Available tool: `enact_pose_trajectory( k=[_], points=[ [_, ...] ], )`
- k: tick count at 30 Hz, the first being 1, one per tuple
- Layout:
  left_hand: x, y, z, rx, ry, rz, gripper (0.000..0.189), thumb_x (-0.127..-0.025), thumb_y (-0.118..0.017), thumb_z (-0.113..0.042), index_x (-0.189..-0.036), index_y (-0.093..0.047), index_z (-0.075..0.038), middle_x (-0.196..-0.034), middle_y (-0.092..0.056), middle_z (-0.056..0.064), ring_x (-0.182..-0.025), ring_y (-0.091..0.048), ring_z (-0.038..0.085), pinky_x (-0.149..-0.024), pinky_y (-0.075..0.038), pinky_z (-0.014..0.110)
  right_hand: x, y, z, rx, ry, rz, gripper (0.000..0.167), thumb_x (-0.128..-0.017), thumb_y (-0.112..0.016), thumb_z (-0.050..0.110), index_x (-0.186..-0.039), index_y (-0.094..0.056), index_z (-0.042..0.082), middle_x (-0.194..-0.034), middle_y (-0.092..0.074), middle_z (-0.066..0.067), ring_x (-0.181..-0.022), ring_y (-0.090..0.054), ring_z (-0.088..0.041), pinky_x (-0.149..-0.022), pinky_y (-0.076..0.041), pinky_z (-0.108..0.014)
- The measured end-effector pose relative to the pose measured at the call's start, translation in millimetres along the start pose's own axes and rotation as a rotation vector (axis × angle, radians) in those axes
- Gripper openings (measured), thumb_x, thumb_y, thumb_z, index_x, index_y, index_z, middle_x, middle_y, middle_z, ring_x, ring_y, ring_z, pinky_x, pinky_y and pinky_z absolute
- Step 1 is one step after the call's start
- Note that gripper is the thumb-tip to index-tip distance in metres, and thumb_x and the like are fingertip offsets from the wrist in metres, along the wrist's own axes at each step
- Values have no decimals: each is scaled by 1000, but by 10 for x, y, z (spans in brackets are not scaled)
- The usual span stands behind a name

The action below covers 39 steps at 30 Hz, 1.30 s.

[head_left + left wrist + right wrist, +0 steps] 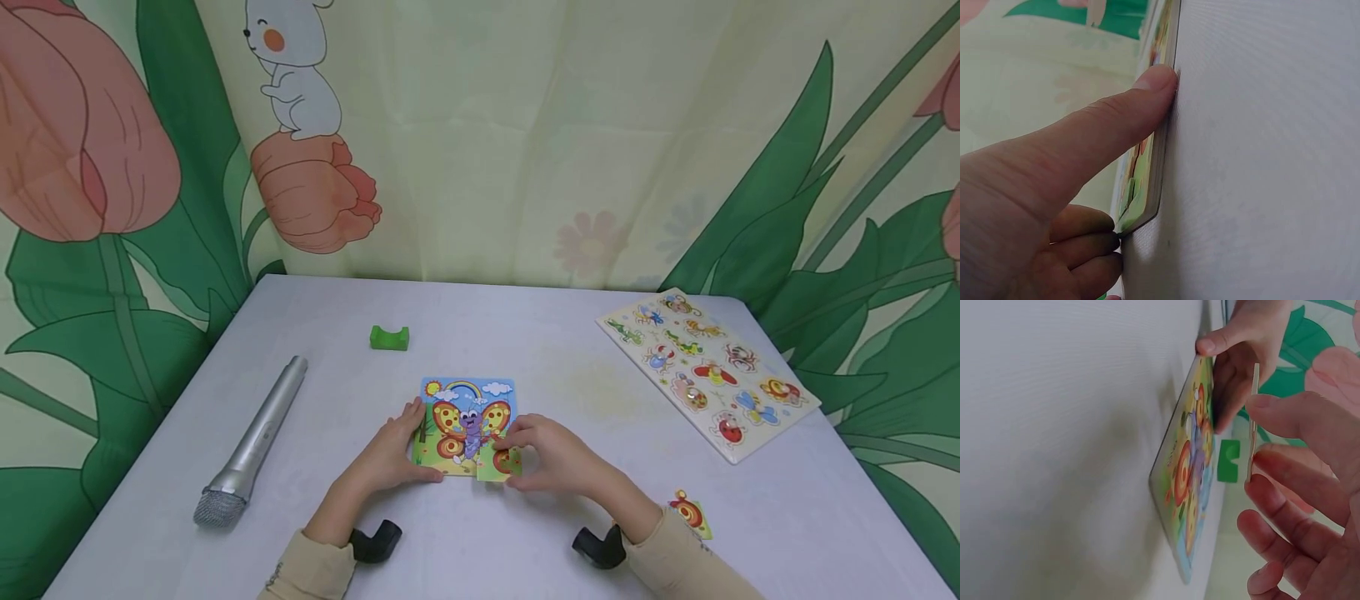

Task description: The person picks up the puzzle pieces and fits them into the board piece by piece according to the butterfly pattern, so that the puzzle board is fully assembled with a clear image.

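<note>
Butterfly puzzle (470,423), a flat, squarish board, lies on the white tabletop (487,550); my left hand (392,452) grips its near-left edges. My right hand (553,457) pinches a thin, flat piece (490,469), raised above its near-right corner. Open room separates its right edge from the insect board (701,371).

Two beige sleeves (311,571); small dark markings (276,573) near each cuff; two curved black wrist fittings (377,542), just beside the cuffs.
</note>
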<state>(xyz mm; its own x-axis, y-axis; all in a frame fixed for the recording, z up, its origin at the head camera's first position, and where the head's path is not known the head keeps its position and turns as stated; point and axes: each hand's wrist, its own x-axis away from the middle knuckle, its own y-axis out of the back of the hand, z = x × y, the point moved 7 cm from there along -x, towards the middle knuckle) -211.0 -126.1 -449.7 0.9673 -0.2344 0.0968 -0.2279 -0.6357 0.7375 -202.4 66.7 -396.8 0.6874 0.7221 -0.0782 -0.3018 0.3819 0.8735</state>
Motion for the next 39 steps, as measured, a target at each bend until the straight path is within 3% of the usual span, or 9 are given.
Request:
enact_pose_trajectory(
  k=[13,18,31,39],
  points=[
    [1,4,1,4,-23,19,103,-62,-84,-34,-139,-29,7,-148,-20,19,-137,-15,32,-109,-14,50,-402,-155,113,15,48,26,36,-71,-77,22,-103,-70,9,-93,-60,1,-86,-50,-11,-74,-46,-22],
    [5,8,-3,2,-28,23,103,-63,-84,-33,-139,-28,7,-149,-19,19,-137,-15,33,-109,-13,50,-526,-236,126,-2,24,56,35,-72,-77,21,-104,-70,9,-93,-60,2,-84,-52,-11,-71,-46,-19],
    [1,14,6,2,-23,25,104,-62,-84,-32,-140,-27,6,-149,-19,18,-137,-15,32,-110,-14,50,-692,-390,137,52,-43,98,35,-73,-76,28,-104,-71,12,-96,-57,5,-85,-48,-6,-74,-45,-17],
    [4,8,13,13,-15,27,101,-63,-83,-33,-140,-29,5,-149,-19,17,-137,-15,32,-109,-14,50,-730,-422,189,27,-31,98,31,-73,-77,24,-101,-72,11,-91,-55,7,-78,-46,-5,-66,-42,-14]
  ],
)
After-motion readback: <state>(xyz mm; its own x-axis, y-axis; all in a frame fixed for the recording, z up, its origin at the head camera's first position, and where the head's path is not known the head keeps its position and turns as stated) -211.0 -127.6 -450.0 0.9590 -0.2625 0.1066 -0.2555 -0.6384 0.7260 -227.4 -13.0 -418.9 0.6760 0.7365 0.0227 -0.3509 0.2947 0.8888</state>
